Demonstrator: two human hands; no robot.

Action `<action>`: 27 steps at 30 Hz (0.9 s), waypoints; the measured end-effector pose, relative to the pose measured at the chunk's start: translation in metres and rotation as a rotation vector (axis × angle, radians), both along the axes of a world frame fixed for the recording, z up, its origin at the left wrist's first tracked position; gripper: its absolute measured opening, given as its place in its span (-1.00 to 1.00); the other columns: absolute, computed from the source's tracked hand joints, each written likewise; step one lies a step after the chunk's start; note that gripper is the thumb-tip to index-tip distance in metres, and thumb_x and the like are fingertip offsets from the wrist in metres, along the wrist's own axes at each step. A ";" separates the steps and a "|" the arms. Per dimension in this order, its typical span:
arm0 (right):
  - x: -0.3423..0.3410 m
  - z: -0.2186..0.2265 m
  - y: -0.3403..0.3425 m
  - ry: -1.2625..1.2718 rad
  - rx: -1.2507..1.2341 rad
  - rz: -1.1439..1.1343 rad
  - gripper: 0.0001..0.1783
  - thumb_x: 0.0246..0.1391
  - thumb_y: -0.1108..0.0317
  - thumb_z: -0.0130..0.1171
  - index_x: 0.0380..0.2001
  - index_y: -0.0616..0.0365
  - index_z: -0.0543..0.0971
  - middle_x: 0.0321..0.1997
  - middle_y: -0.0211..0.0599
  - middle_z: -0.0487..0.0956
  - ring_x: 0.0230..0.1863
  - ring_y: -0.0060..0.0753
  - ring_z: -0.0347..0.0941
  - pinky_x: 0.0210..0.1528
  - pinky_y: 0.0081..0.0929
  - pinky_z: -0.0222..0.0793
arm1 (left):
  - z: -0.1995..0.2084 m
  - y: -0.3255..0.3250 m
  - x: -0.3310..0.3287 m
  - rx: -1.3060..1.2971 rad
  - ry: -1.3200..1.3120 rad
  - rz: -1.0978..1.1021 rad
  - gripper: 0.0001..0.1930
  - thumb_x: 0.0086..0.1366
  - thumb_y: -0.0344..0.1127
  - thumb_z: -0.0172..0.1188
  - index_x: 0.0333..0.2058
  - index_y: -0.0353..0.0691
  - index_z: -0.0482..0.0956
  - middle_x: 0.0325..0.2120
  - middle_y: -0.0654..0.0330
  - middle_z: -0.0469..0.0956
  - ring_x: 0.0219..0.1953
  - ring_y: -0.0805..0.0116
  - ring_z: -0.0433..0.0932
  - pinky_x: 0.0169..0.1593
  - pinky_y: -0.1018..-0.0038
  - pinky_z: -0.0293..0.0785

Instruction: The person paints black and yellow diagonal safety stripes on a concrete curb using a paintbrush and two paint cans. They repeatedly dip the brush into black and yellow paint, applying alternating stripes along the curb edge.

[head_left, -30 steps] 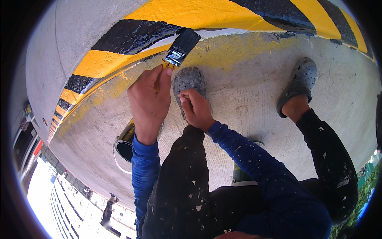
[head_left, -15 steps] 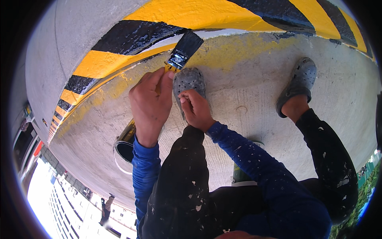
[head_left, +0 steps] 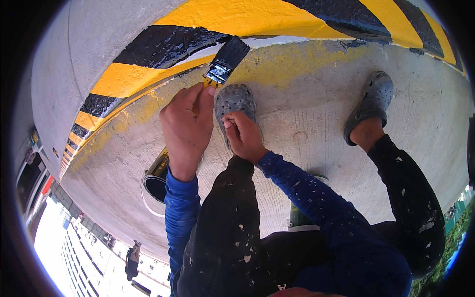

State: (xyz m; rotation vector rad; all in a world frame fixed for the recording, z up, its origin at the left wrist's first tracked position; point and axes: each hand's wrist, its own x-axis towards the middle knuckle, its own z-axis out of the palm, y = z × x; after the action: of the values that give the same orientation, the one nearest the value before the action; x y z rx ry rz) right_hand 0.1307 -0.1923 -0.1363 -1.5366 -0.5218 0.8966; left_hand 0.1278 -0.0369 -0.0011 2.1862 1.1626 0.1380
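Observation:
A paintbrush with a yellow handle, a metal band and black, paint-loaded bristles is pinched in my left hand. Its bristles point up and right, in front of the lower edge of a curb painted in yellow and black slanting stripes; whether they touch it I cannot tell. Wet-looking black paint shines on the stripe just left of the bristles. My right hand is loosely closed with nothing visible in it, over my left knee and the grey clog on my left foot.
An open black paint can with a wire handle stands left of my left forearm. Behind my right forearm is a green container, partly hidden. Yellow smears mark the concrete floor along the curb. Another person is far off at the lower left.
The paintbrush and my left hand have shifted very slightly left and down. My right hand has stayed where it was. The distant person has changed posture a little.

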 end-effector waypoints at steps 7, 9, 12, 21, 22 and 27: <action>0.001 0.001 -0.001 0.037 -0.025 0.016 -0.87 0.33 0.44 0.16 -0.09 0.19 0.53 -0.23 0.03 0.64 -0.23 0.13 0.66 -0.19 -0.18 0.57 | 0.004 0.000 0.002 -0.003 0.029 0.007 -0.79 0.41 -0.33 0.33 -0.16 -0.40 0.70 -0.48 0.00 0.60 -0.55 0.23 0.51 -0.40 0.36 0.41; 0.000 0.000 -0.001 0.048 -0.024 0.016 -0.87 0.34 0.44 0.16 -0.09 0.19 0.53 -0.23 0.03 0.64 -0.22 0.13 0.66 -0.19 -0.18 0.57 | 0.005 0.000 0.002 -0.004 0.034 0.006 -0.79 0.42 -0.33 0.33 -0.16 -0.41 0.70 -0.48 0.01 0.60 -0.55 0.23 0.50 -0.41 0.36 0.40; 0.000 0.000 -0.001 0.038 -0.016 0.011 -0.87 0.34 0.43 0.16 -0.09 0.18 0.53 -0.23 0.03 0.64 -0.22 0.13 0.66 -0.19 -0.18 0.56 | 0.004 0.001 0.002 -0.007 0.035 0.007 -0.79 0.42 -0.32 0.33 -0.16 -0.40 0.70 -0.48 0.01 0.60 -0.55 0.24 0.50 -0.41 0.36 0.40; 0.001 0.001 0.000 0.038 -0.016 0.013 -0.87 0.34 0.43 0.16 -0.09 0.19 0.53 -0.23 0.03 0.64 -0.23 0.14 0.66 -0.20 -0.17 0.57 | 0.007 0.002 0.002 -0.018 0.066 0.027 -0.78 0.42 -0.32 0.32 -0.15 -0.40 0.71 -0.49 0.00 0.60 -0.55 0.26 0.52 -0.41 0.36 0.41; 0.001 0.001 0.000 0.040 -0.018 0.013 -0.87 0.34 0.43 0.16 -0.09 0.20 0.53 -0.23 0.03 0.64 -0.22 0.14 0.66 -0.19 -0.17 0.57 | 0.008 0.002 0.002 -0.017 0.073 0.030 -0.78 0.42 -0.32 0.33 -0.15 -0.40 0.71 -0.49 -0.01 0.61 -0.55 0.25 0.53 -0.40 0.36 0.41; 0.001 0.001 0.000 0.037 -0.017 0.013 -0.86 0.35 0.42 0.16 -0.09 0.20 0.53 -0.24 0.04 0.65 -0.23 0.12 0.67 -0.20 -0.17 0.57 | 0.007 0.001 -0.001 -0.005 0.059 0.040 -0.77 0.41 -0.30 0.34 -0.14 -0.40 0.71 -0.47 -0.02 0.62 -0.50 0.21 0.60 -0.38 0.35 0.45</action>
State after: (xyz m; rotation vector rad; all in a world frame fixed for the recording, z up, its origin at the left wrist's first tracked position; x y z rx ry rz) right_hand 0.1313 -0.1924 -0.1353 -1.5305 -0.4994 0.9397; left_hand 0.1266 -0.0358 0.0063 2.1763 1.2387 0.0889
